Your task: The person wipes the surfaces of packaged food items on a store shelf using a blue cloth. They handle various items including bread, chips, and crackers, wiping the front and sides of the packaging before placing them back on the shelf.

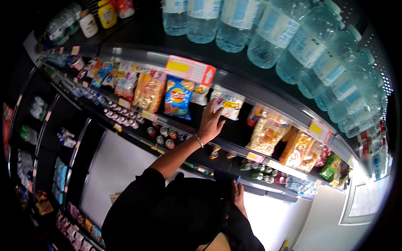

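My left hand (212, 123) reaches into a shelf of snacks, a metal bracelet on its wrist. Its fingers are spread at the front of a white snack bag (230, 103) with yellow and purple print; whether they press on it I cannot tell. To the left of that bag stand a blue bag of Lay's potato chips (178, 96) and a clear bag of tan snacks (150, 91). Close to my body, my right hand (237, 194) grips a dark blue item (226, 176), possibly a cloth. My black sleeve and torso hide much of it.
Large water bottles (234, 25) line the shelf above, behind a price-label rail (190, 69). Further right are a bag of pale puffed snacks (269, 133) and more packets. Drink cans (169, 143) fill a lower shelf. Another shelf unit (47, 125) stands at left.
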The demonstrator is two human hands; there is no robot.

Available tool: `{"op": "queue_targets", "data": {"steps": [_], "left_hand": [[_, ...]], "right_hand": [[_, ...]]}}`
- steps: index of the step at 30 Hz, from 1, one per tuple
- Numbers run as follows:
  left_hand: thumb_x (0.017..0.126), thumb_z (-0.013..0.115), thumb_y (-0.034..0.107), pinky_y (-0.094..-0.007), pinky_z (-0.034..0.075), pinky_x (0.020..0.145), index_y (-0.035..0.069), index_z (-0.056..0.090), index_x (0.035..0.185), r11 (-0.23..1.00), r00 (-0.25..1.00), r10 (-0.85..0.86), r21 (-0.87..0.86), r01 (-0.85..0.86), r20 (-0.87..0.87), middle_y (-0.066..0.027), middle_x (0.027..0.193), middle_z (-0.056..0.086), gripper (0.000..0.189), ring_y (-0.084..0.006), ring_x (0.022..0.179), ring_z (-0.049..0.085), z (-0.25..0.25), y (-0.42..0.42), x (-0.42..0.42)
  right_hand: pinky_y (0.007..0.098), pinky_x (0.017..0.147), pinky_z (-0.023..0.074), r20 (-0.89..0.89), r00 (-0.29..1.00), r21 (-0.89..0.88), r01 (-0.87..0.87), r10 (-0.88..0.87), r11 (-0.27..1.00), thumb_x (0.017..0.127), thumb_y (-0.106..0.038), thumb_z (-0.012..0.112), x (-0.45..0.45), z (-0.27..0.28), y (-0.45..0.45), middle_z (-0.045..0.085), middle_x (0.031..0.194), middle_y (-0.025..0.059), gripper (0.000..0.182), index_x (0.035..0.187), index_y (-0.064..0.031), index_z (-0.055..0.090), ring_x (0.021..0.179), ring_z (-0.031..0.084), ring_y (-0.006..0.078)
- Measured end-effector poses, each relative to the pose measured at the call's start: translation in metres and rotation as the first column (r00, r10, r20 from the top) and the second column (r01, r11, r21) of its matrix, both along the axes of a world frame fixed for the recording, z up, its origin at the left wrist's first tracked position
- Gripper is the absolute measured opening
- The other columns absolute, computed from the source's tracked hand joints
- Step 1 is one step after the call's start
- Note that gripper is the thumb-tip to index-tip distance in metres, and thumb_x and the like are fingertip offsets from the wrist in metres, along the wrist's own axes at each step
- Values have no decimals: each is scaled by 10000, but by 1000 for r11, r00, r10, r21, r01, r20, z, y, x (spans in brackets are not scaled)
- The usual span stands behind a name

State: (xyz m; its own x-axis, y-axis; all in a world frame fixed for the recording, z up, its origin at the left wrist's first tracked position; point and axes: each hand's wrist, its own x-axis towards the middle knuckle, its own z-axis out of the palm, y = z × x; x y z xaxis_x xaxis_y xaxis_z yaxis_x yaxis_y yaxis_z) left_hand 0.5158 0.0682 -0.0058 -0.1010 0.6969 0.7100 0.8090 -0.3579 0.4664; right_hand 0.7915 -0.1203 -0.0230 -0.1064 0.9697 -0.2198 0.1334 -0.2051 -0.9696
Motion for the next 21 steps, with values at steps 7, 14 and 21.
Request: {"op": "queue_targets", "data": {"steps": [7, 14, 21], "left_hand": [[795, 688, 100, -560, 367, 1020, -54, 484, 1294, 876, 889, 441, 153, -457, 125, -321, 1314, 459, 560, -493, 1209, 450, 111, -19, -166], [853, 779, 236, -398, 521, 810, -6, 562, 1094, 914, 240, 226, -120, -388, 944, -204, 1069, 604, 405, -293, 973, 621, 79, -17, -364], [894, 757, 308, -397, 583, 675, 98, 621, 992, 983, -289, 183, -177, 45, 940, -108, 707, 638, 268, -247, 679, 651, 79, -8, -315]], "right_hand": [[242, 610, 322, -90, 994, -54, -68, 63, 996, 1034, -424, 532, -14, -6, 1, 469, 779, -52, 425, 961, -6, 565, 717, 387, 68], [244, 673, 374, 25, 989, -9, -142, 143, 990, 1041, -406, 520, -20, -7, 1, 503, 808, -11, 435, 996, 21, 589, 760, 425, 93], [233, 732, 392, -3, 986, -81, -165, 166, 983, 1045, -383, 527, -26, 1, -2, 544, 894, -5, 429, 1098, 39, 588, 829, 466, 91]]}}
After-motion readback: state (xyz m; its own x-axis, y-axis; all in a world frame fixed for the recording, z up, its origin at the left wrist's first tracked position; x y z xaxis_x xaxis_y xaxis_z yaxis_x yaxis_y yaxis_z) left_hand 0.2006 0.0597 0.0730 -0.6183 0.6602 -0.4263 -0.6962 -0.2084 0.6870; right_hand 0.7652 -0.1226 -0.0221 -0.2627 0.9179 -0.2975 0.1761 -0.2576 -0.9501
